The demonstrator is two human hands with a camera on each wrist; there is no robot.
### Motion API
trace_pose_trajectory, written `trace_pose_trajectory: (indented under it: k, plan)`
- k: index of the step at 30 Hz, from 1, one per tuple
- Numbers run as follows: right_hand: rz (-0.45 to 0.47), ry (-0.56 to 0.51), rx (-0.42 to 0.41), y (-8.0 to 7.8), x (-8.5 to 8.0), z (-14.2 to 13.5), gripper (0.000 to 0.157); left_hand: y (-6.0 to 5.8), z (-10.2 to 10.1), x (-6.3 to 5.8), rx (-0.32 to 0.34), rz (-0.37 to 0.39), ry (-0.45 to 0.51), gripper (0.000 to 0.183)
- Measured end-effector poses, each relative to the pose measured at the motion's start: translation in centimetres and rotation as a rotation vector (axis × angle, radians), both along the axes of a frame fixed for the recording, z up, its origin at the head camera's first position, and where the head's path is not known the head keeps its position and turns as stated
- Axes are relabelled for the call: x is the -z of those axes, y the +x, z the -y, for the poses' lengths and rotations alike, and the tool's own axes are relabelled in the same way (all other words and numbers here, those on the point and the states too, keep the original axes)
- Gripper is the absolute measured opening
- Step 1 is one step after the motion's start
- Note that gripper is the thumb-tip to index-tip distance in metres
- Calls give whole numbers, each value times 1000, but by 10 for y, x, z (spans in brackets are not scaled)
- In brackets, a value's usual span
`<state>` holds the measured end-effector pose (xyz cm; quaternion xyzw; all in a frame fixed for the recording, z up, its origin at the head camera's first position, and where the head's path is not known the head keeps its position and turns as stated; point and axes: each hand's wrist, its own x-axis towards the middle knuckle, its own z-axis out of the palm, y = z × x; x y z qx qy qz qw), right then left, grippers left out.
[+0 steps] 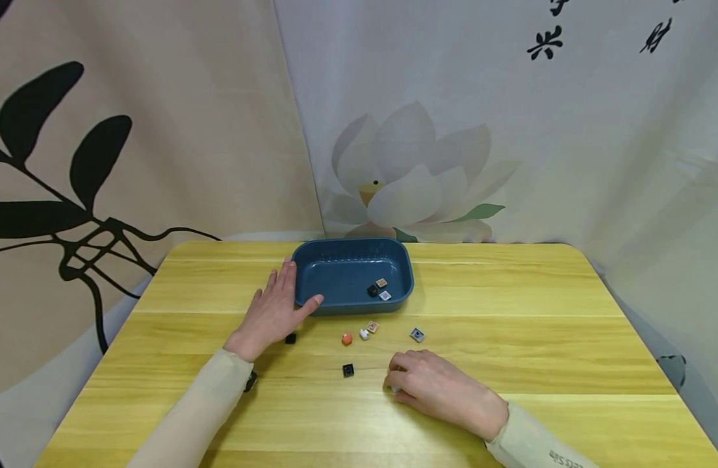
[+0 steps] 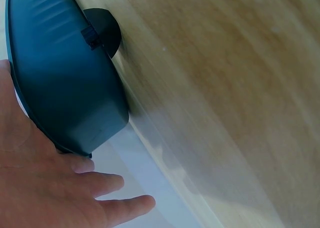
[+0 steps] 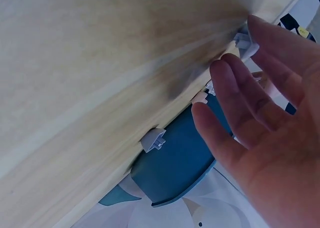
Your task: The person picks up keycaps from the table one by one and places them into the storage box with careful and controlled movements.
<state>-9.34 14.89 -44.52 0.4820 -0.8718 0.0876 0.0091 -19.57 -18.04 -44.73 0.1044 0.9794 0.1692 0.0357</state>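
My left hand (image 1: pixel 271 315) rests on the left end of a dark blue tray (image 1: pixel 351 308), fingers straight along its rim and thumb over the near edge. The tray's outer wall (image 2: pixel 60 82) shows beside that palm in the left wrist view. My right hand (image 1: pixel 435 387) pinches a pale grey keycap (image 3: pixel 246 43) between thumb and fingertips, at the tabletop. Inside the tray lie a beige keycap (image 1: pixel 381 283), a black one (image 1: pixel 373 290) and a white one (image 1: pixel 384 296). Beyond the right hand sits a grey-blue keycap (image 1: pixel 417 335), its stem showing in the right wrist view.
In front of the tray lie an orange keycap (image 1: pixel 347 338), a small white one (image 1: pixel 364 334) and a pinkish one (image 1: pixel 373 327). A black keycap (image 1: pixel 348 370) is nearer; another black piece (image 1: pixel 291 338) lies by the left hand. A printed curtain (image 1: pixel 440 78) hangs behind the wooden table (image 1: pixel 540 312).
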Motion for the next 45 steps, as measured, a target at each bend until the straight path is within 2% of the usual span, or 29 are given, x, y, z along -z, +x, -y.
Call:
trace_pose_trajectory:
  k: [11, 24, 33, 45]
  plan:
    - [13, -2, 20, 0, 1, -1, 8, 0, 1, 0, -1, 8, -4, 112]
    - [-1, -152, 100, -11, -16, -11, 10, 1, 0, -2, -4, 7, -8, 112]
    - [-84, -224, 157, -26, -27, -16, 16, 1, 0, -1, -7, 10, -5, 113]
    - [-140, -312, 282, -49, -43, -16, 20, 2, -1, -1, -4, 8, 5, 109]
